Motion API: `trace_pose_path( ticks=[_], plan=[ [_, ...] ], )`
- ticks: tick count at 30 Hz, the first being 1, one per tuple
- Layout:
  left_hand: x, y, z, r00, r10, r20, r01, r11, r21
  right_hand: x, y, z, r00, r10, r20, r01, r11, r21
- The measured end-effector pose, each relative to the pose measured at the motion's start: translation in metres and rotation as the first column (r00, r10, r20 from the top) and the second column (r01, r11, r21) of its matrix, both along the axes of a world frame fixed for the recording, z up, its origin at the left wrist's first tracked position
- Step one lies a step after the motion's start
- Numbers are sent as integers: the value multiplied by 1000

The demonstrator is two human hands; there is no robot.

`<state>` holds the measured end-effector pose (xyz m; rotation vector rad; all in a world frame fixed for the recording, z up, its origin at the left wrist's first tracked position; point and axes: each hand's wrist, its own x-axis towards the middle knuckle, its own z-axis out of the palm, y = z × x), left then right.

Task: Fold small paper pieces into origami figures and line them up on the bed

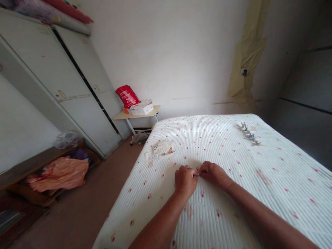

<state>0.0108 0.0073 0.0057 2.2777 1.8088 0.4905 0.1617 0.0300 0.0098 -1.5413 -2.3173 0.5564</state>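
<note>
My left hand and my right hand are close together over the middle of the bed, on a white ribbed cover with small red marks. Both hands are closed, thumbs and fingers pinched toward each other. Whatever sits between the fingertips is too small and too covered to name. Beyond my left hand lie printed paper pieces, partly overlapping. Farther off to the right, several small greyish folded-looking pieces stand in a slanting row on the cover.
A small table at the far left of the bed bears a red bag and a white box. Grey cabinets stand along the left. An orange plastic bag lies on a low wooden piece. A wall socket is at the back.
</note>
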Motion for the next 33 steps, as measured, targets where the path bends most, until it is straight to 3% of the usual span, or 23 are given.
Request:
trace_pose_path(
  ticks=[7,13,24,33],
  plan=[
    [4,-4,6,998,42,-46,-43,999,-22,-8,2,3,989,-125,84,129,990,-51],
    [3,-4,3,998,34,-46,-35,999,-7,-8,5,6,988,-123,89,130,988,-78],
    [11,0,2,989,128,-71,-127,992,9,-14,3,12,968,-190,165,206,975,-88],
    [12,5,8,983,83,-161,-95,993,-68,-16,6,12,948,-255,191,279,954,-109]
  ],
)
